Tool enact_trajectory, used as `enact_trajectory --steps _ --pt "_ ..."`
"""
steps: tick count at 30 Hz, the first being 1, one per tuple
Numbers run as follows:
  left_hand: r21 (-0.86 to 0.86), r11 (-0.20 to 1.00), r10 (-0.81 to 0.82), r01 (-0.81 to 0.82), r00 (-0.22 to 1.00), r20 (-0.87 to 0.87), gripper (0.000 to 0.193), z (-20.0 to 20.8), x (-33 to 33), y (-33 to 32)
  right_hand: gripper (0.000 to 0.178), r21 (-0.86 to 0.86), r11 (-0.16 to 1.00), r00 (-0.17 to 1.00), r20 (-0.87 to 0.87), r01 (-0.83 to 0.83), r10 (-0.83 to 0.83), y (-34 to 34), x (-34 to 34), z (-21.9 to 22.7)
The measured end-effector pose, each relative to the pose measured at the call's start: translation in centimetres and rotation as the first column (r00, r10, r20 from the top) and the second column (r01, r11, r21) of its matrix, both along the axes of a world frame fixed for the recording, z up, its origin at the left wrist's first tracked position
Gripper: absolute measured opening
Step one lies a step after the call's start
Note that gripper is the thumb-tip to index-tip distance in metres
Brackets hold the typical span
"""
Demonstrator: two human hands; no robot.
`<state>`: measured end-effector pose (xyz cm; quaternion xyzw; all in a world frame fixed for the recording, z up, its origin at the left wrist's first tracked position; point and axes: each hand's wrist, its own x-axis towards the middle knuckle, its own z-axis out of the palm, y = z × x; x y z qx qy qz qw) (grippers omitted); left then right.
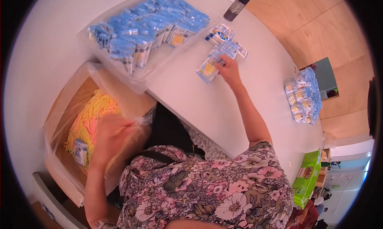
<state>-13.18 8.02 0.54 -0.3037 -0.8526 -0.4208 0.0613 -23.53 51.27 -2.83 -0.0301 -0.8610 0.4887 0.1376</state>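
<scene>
Since the white table (223, 109) is the biggest thing here, note that its bare middle gives you sliding room, while its near edge runs diagonally just above your lap, so anything pushed toward you could drop off. At your left sits the cardboard box (60, 165) lined with clear plastic and holding a heap of thin yellow sticks (89, 117); these look light, bendy and loose, likely to scatter, so pinch a small bundle mid-length. Your left hand (109, 139) is down in that box, blurred, with a few sticks at the fingers; I cannot tell how far it is closed. The big clear bag of blue-and-white packets (147, 27) lies at the far left of the table, soft and probably slippery. A smaller stack of filled packets (304, 95) sits well apart near the right edge. Your right hand (228, 69) rests flat, fingers spread and pressing, not gripping, on a small blue-and-white packet (208, 69) beside a few more packets (223, 39). It looks light, thin and crinkly: take it by an edge or corner.
</scene>
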Motion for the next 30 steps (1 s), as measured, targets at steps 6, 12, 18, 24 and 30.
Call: enact_trajectory --steps 6,12,18,24,30 --pt "-0.239 0.970 -0.095 0.051 0.980 -0.178 0.057 -4.3 -9.0 18.0 0.024 0.047 0.993 0.994 0.000 -0.106 0.106 -0.6 -2.4 -1.7" --pt "-0.322 0.946 0.037 -0.018 0.998 0.051 0.073 -7.2 -14.1 26.5 0.020 0.435 0.877 0.941 -0.335 0.203 -0.052 5.5 -5.0 -0.2" --pt "-0.297 0.954 0.055 -0.032 0.996 0.071 0.077 -7.5 -14.3 26.9 0.017 0.798 0.524 0.953 -0.282 0.297 -0.111 7.9 -8.1 1.1" --pt "-0.266 0.963 0.107 -0.041 0.966 0.237 0.091 -6.0 -15.6 27.0 0.010 0.639 0.764 0.993 -0.112 0.092 -0.026 7.4 -8.2 1.7" --pt "-0.095 0.995 0.004 0.020 0.970 0.243 0.094 -6.1 -15.5 26.7 0.010 -0.158 0.951 0.957 0.073 -0.267 0.281 6.2 -5.5 1.4"
